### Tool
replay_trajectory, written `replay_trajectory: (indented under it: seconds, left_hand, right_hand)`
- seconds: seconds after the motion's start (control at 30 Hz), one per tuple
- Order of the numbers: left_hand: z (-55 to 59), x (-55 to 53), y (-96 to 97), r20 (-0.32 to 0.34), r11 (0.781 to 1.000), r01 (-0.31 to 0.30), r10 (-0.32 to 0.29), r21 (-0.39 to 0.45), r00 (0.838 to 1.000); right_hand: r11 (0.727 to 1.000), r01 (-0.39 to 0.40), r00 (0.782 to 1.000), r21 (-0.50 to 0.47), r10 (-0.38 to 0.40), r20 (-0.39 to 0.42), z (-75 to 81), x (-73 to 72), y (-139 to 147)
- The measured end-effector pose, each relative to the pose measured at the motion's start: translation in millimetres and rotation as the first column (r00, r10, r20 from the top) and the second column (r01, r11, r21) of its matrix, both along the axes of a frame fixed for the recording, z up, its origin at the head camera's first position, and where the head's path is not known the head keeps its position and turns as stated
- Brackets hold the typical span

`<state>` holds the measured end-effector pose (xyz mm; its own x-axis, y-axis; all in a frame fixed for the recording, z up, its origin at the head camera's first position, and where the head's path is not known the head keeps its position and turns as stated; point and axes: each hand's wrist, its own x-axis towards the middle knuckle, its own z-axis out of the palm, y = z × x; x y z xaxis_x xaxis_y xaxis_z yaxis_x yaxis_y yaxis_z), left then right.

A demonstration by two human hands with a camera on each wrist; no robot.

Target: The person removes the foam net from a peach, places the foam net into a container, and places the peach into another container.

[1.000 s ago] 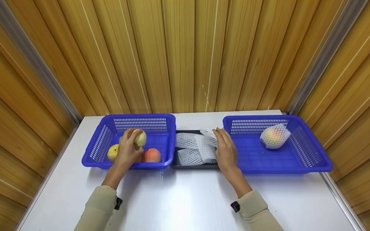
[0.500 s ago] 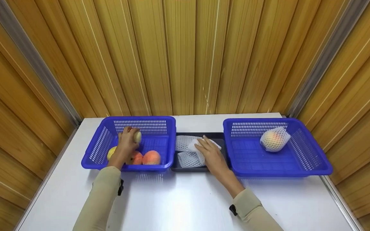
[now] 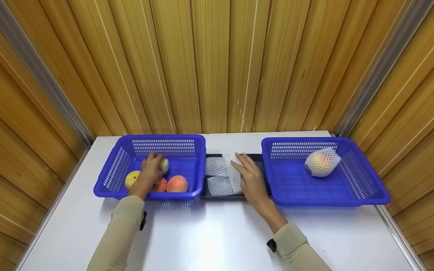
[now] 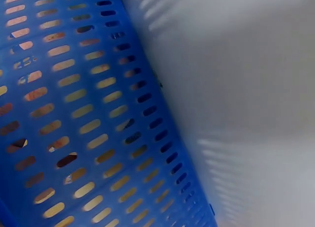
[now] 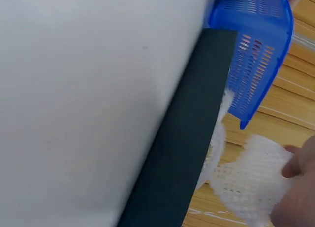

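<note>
In the head view my left hand point(image 3: 152, 168) is inside the left blue basket point(image 3: 164, 137), fingers curled round a pale yellow fruit point(image 3: 165, 165). Close by lie a yellow fruit with dark spots point(image 3: 131, 179) and two reddish peaches point(image 3: 177, 183), one partly covered by the wrist. Over the dark tray point(image 3: 222, 197) between the baskets, my right hand point(image 3: 254, 180) holds a white foam fruit net point(image 3: 231, 169) by its edge. The right wrist view shows that foam net point(image 5: 253, 180) hanging beside the thumb. More flat nets point(image 3: 222, 186) lie in the tray. The left wrist view shows only basket wall and table.
A second blue basket point(image 3: 303, 201) stands on the right, holding one fruit in a foam net point(image 3: 322, 162). Both baskets flank the tray closely. The white table point(image 3: 209, 233) extends in front; wood-patterned walls point(image 3: 217, 67) rise behind and at the sides.
My right hand has moved left from the right basket's edge over the tray, bringing the foam net with it. The left hand, still gripping the pale fruit, has shifted only slightly.
</note>
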<state>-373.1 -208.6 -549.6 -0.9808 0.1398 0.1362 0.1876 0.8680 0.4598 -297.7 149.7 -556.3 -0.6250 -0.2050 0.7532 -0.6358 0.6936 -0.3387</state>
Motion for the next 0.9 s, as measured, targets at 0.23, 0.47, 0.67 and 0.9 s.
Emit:
replay_trajectory:
  seconds: [0.23,0.47,0.67,0.9]
  left_hand:
    - [5.8,6.6,-1.9,0.037,0.999,0.003,-0.005,0.038,0.999]
    - [12.6,18.1,1.6,0.082,0.999,0.016,-0.019,0.039,0.996]
    - [13.8,24.3,4.8,0.074,0.998,0.02,-0.025,0.059,0.997]
    - [15.0,34.8,0.4,0.037,0.995,0.049,-0.052,0.082,0.998]
  right_hand:
    - [0.979,0.017,0.993,0.202,-0.04,0.108,-10.7,-4.8,-0.5]
    - [0.943,-0.16,0.768,0.292,-0.067,0.637,-22.5,7.5,1.9]
    - [0.94,-0.155,0.787,0.305,-0.069,0.613,-17.8,8.6,3.8]
    - [0.953,-0.145,0.883,0.267,0.003,0.469,-2.7,12.5,13.4]
